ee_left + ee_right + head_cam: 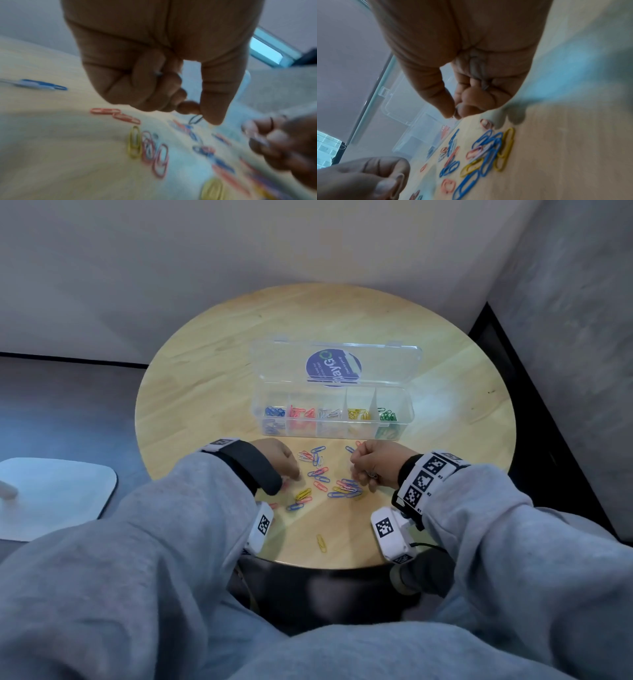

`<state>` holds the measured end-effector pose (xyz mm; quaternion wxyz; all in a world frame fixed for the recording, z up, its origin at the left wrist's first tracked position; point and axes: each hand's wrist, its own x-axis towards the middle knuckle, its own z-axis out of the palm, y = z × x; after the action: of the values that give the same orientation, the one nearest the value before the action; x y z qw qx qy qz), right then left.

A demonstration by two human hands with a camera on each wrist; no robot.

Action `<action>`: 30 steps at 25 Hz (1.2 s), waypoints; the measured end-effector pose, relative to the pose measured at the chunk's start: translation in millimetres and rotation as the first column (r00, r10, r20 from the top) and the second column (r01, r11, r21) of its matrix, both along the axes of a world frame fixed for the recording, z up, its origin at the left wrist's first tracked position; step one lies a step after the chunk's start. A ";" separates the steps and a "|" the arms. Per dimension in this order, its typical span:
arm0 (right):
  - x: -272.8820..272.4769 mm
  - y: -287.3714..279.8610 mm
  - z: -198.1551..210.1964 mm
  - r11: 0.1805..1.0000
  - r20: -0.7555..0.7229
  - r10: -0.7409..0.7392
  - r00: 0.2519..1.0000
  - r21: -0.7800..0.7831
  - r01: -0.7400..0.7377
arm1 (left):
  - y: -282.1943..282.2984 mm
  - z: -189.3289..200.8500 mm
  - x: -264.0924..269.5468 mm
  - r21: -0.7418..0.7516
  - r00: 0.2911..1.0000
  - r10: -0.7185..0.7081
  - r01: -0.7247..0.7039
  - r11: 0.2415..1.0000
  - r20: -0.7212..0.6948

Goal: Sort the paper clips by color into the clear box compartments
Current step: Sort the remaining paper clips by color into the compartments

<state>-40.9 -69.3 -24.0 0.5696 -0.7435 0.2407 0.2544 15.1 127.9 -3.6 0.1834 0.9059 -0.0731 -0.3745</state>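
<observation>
Paper clips (321,479) loose on table (205,371), left fingers (212,102) pinching one dark clip (195,119), right fingers (476,97) curled round grey clips (476,69)

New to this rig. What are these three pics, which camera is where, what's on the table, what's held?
No machine here: a person's two bare hands, with one camera worn on the head and one on each wrist. The wide picture is the head view, looking down on a round wooden table. The other two look along each hand at its fingers. On the table stands a clear box, lid open, with paper clips sorted by colour in its compartments; loose clips lie scattered in front of it. The left hand pinches a dark clip between thumb and forefinger. The right hand is curled round a few pale clips.
</observation>
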 end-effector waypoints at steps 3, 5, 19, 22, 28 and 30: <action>4.9 9.7 4.3 0.993 -0.011 -0.056 0.998 0.101 0.056 | 16.2 2.9 11.6 -0.188 0.963 0.244 -0.262 0.947 -0.115; 9.0 19.1 8.2 0.988 -0.038 -0.105 0.994 0.106 0.108 | 29.7 1.4 17.5 -0.293 0.893 0.406 -0.447 0.845 -0.192; 47.5 71.2 15.5 0.620 -0.011 0.497 0.868 -0.695 -0.364 | 27.8 -7.1 21.2 -0.240 0.912 0.354 -0.399 0.885 -0.210; 52.7 80.1 11.9 0.505 -0.108 0.574 0.812 -0.734 -0.454 | 27.2 -15.6 20.0 -0.104 0.993 0.114 -0.112 0.988 0.016; 53.3 83.8 7.9 0.460 -0.147 0.590 0.794 -0.747 -0.480 | 19.4 -27.6 11.6 0.039 0.996 -0.026 0.022 0.999 0.091; 51.6 81.7 7.7 0.456 -0.165 0.589 0.791 -0.741 -0.494 | 16.3 -28.5 11.4 0.082 0.995 -0.052 0.044 0.996 0.088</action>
<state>10.7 12.4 -16.3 0.1102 -0.9596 0.0411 0.2555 26.5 144.2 -32.1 0.1346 0.9266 -0.0881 -0.3400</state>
